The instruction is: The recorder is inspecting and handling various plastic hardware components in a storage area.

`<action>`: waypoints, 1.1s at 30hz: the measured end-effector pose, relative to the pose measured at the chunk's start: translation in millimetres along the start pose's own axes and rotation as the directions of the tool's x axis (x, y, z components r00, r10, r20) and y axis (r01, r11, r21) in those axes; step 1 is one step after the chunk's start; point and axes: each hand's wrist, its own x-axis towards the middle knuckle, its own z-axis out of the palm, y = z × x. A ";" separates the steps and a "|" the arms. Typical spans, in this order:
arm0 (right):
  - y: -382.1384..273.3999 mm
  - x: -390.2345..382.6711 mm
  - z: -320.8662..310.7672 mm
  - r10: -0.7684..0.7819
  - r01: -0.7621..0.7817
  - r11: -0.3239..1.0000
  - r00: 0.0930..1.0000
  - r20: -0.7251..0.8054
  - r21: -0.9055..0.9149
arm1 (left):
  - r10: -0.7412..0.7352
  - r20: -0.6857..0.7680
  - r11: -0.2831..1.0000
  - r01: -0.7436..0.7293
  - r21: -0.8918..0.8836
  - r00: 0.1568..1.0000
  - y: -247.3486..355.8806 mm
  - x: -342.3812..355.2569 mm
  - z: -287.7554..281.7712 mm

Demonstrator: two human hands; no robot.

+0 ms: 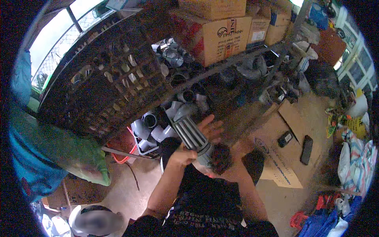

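Dark metal rack [205, 75] spans the upper part of the view, small pieces lodged in its slots at left; pale floor [126, 179] shows below. Green sheet [71, 154] bulges at far left, blue cloth [33, 170] beneath it. Flattened cardboard [284, 162] lies on the floor to the right of the person. A closed cardboard box [227, 37] sits up on the rack, others beside and on top of it. Crate [148, 152] near the lower edge of the rack, filled with grey pipe fittings [140, 128]; red hose [127, 160] loops just left of it. Grey-and-black ribbed cylinder [189, 130] is in front of the person's torso, tilted, upper end toward the crate. Of the hands, the left hand [184, 156] grips the cylinder near its lower part, thumb across the near side; spread fingers show past the far side, owner uncertain. Right hand [233, 168] is by the lower end, beside a dark, blurred patch; cannot tell whether it is closed on anything. Smallest: long black device [306, 150] and, left of it, a shorter black device [285, 139] on the cardboard.
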 end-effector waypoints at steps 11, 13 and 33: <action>19.1 -1.4 -20.1 -0.165 0.079 0.861 0.978 -0.129 -0.502 | -0.104 -0.283 0.981 0.145 0.128 0.953 5.9 -24.1 -6.3; 19.5 -0.8 -7.5 -0.135 0.143 0.949 0.990 0.048 -0.281 | 0.083 -0.143 0.972 -0.048 0.228 0.986 16.6 -21.2 -2.3; 26.3 1.3 4.9 0.065 -0.024 0.974 0.982 0.177 -0.224 | -0.004 -0.112 1.000 0.006 0.024 0.994 11.1 -19.9 -9.7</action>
